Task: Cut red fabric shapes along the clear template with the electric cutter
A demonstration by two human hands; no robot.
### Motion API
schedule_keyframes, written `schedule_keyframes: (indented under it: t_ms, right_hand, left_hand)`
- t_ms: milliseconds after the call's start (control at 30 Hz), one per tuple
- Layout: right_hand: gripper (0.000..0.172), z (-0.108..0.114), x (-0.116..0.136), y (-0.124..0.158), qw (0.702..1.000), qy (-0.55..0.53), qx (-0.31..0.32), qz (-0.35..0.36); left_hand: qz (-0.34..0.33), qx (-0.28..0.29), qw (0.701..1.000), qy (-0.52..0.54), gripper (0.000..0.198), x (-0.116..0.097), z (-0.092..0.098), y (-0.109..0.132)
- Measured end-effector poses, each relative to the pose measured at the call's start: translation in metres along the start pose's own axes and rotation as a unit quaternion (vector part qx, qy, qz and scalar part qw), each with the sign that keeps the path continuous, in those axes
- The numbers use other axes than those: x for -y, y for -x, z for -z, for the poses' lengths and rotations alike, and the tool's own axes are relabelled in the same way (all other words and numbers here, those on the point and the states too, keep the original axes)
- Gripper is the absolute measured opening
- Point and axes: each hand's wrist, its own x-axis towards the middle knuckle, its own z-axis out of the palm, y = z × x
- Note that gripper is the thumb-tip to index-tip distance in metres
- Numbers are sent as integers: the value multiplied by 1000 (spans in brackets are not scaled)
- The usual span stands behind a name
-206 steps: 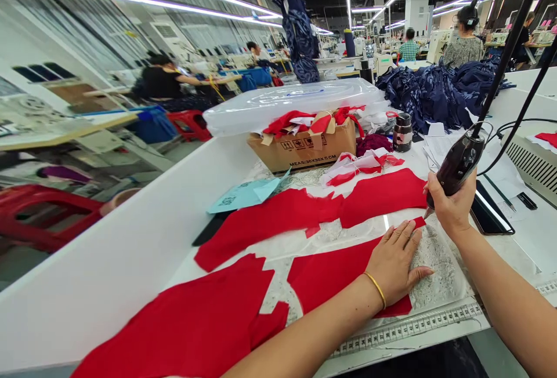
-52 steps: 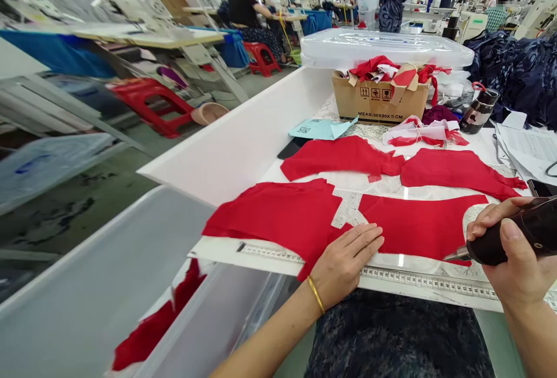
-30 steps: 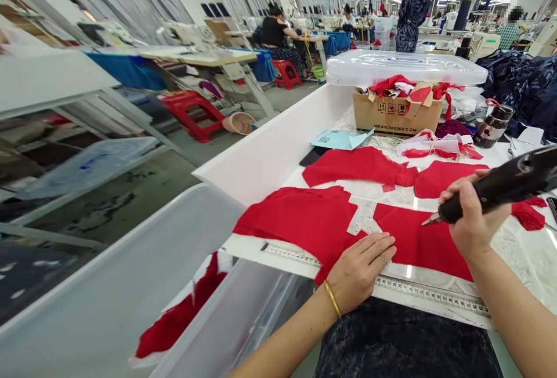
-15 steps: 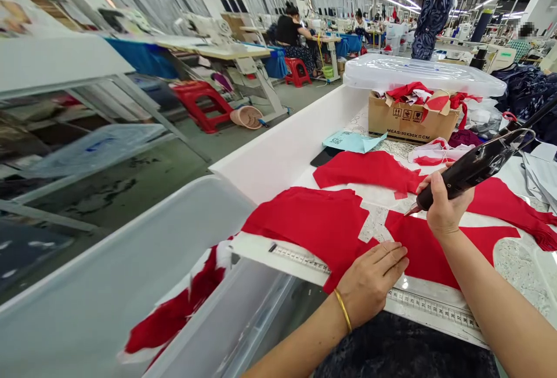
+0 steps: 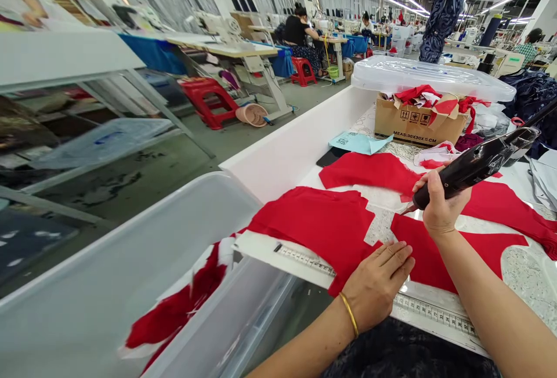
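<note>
Red fabric [image 5: 322, 221] lies over white lace on a white table [image 5: 282, 155], cut into several shaped pieces. My left hand [image 5: 378, 285] rests flat, fingers stretched out, on the near edge of the red fabric by a printed ruler strip [image 5: 430, 308]. A black corded cutting tool [image 5: 472, 166] is gripped in my right hand [image 5: 439, 204], its metal tip touching the fabric at the gap between two red pieces. A strip of red fabric [image 5: 183, 305] trails off the table's left end into a clear plastic bin [image 5: 108, 285].
A cardboard box [image 5: 418, 126] of red scraps stands at the back of the table under a clear plastic lid [image 5: 430, 76]. A light blue paper [image 5: 359, 143] lies beside it. Dark blue garments [image 5: 533, 97] pile at the far right. Other people sit at sewing tables [image 5: 300, 33] across the aisle.
My right hand has carried the cutting tool from the near right edge up and leftward across the fabric to the gap between the pieces. My left hand stayed flat on the near edge.
</note>
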Motion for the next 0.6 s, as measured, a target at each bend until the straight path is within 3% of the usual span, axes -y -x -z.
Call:
schedule_keyframes:
  t_ms: [433, 600]
  right_hand:
    - [42, -4, -14, 2, 1000, 17, -5, -20]
    - [43, -2, -6, 4, 1000, -2, -2, -21]
  left_hand:
    - [23, 19, 1000, 8, 46, -3, -3, 3]
    - [19, -1, 1000, 2, 45, -3, -2, 2]
